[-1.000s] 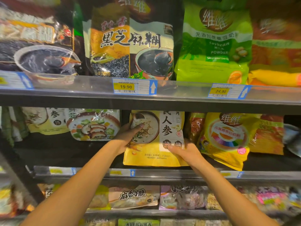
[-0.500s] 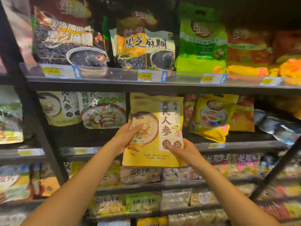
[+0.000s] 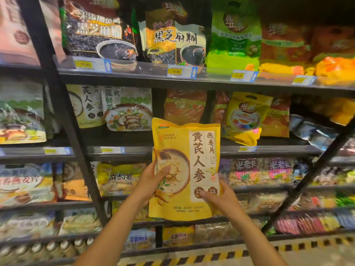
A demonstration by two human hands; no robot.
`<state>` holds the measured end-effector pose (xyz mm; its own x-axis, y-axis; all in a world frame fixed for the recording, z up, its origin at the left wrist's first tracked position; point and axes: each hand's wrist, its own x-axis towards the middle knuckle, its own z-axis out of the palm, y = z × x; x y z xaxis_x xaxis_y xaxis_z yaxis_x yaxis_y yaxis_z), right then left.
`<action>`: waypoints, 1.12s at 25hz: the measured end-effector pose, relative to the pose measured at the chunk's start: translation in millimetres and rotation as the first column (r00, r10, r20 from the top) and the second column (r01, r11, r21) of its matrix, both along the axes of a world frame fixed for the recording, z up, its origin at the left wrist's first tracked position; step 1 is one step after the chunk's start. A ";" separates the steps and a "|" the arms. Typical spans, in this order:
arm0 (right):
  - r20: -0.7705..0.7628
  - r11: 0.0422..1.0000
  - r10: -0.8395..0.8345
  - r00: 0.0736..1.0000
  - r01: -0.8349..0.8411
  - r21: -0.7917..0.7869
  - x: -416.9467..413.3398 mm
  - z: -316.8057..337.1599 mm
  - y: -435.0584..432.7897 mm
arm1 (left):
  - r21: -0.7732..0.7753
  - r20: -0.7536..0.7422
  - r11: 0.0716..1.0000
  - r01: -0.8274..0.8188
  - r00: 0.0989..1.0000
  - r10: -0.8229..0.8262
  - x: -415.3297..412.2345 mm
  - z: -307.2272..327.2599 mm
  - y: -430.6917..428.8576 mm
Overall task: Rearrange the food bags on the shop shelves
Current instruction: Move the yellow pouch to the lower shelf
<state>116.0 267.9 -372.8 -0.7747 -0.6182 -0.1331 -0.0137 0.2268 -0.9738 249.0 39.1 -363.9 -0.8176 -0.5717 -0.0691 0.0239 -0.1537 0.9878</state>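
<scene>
**Yellow oat bag held upright in front of the shelves**

Nearest you, your left hand [image 3: 153, 176] grips the yellow oat bag [image 3: 185, 169] at its 9 o'clock edge, thumb laid across the printed bowl, fingers hidden behind. Your right hand [image 3: 219, 196] holds the lower corner at about 4 o'clock, fingers pressed on the front near the two round brown seals. Both hands are closed on the bag.

The bag stands upright, its long axis running 12 to 6 o'clock, top seal up, printed face toward you, tilted very slightly to 1 o'clock. It hangs clear of the racks, in front of the middle shelf [image 3: 269, 150] edge and the row below it.

Behind it, at 12 o'clock, an orange-red bag [image 3: 184, 106] stands on the middle shelf. At 2 o'clock a yellow handled bag [image 3: 245, 118] leans there. At 10 o'clock sit a vegetable-bowl bag [image 3: 128, 110] and a pale bag [image 3: 86, 106] of matching design to yours.

Farthest up, the top shelf [image 3: 134, 73] carries two black sesame bags [image 3: 172, 39] and a green soybean powder bag [image 3: 234, 35] at 1 o'clock.
</scene>
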 end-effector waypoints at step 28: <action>0.138 0.888 0.453 0.881 -0.460 0.020 283.9 -59.9 40.1 | 0.001 0.038 0.822 -0.569 0.821 0.569 379.2 -45.9 143.6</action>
